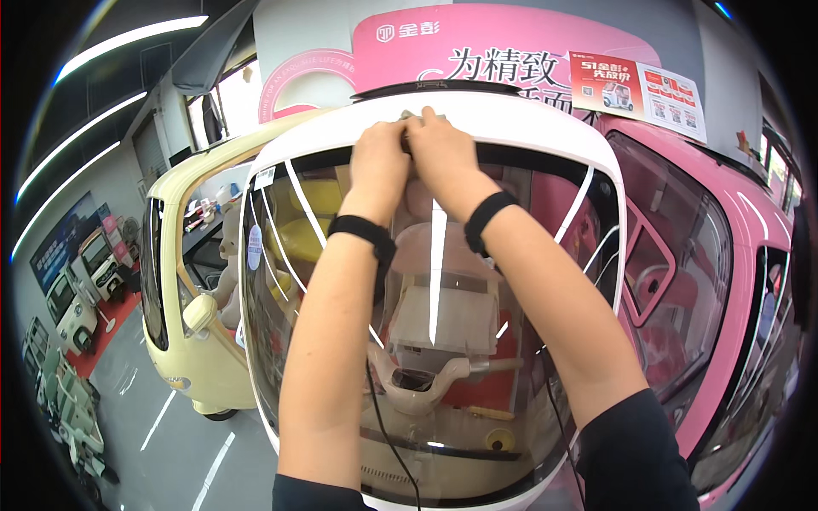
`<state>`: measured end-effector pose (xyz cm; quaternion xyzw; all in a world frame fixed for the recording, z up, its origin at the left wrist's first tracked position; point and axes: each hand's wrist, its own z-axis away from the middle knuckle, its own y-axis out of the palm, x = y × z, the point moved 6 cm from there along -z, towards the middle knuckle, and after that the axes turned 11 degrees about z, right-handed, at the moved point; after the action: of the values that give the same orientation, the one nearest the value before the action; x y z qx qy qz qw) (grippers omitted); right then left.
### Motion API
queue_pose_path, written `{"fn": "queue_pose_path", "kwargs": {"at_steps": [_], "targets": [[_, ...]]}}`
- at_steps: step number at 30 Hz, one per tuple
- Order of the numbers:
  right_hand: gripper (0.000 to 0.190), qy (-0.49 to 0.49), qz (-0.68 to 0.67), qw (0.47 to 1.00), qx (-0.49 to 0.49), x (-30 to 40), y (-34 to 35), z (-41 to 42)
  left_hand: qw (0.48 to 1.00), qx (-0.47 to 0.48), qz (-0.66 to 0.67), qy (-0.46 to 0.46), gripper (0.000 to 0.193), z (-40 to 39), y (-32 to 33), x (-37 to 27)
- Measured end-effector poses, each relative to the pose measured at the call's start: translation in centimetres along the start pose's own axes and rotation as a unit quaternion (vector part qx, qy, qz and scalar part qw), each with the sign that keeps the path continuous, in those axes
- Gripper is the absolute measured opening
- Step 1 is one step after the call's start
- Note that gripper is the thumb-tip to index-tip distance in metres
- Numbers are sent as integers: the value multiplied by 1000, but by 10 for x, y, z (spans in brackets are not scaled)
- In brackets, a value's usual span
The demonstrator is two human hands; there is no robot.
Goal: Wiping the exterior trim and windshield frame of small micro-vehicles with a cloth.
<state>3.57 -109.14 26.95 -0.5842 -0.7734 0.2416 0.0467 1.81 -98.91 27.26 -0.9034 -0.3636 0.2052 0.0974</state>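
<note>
Both my arms reach up over the windshield (447, 383) of a small white enclosed vehicle. My left hand (380, 156) and my right hand (441, 144) meet at the front edge of its white roof (530, 121). Their fingers are curled close together around a small greyish thing (407, 115), mostly hidden between them; what it is cannot be told. Each wrist wears a black band. Through the glass show the handlebar (415, 383) and a seat with a pale cover (441, 316).
A cream-yellow vehicle (211, 377) with a side mirror (200, 314) stands close on the left, a pink one (716, 383) close on the right. Behind are a pink sign (511, 32) and a printed poster (639, 92). Dark cables hang before the windshield. More vehicles stand far left.
</note>
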Motion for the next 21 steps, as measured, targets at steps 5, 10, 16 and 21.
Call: {"fn": "queue_pose_path", "kwargs": {"at_steps": [5,10,16,21], "targets": [[22,-21,5,999,-38,84,12,21,999,-32,19,-8,38,44,-49,70],[28,-30,22,997,-69,175,15,66,997,-42,-25,-63,27,121,-111,103],[30,-54,-20,998,22,293,8,193,982,-31,-45,-180,19,274,-166,109],[40,-93,-22,990,102,343,-14,328,955,2,-106,-276,22,402,-180,73]]}}
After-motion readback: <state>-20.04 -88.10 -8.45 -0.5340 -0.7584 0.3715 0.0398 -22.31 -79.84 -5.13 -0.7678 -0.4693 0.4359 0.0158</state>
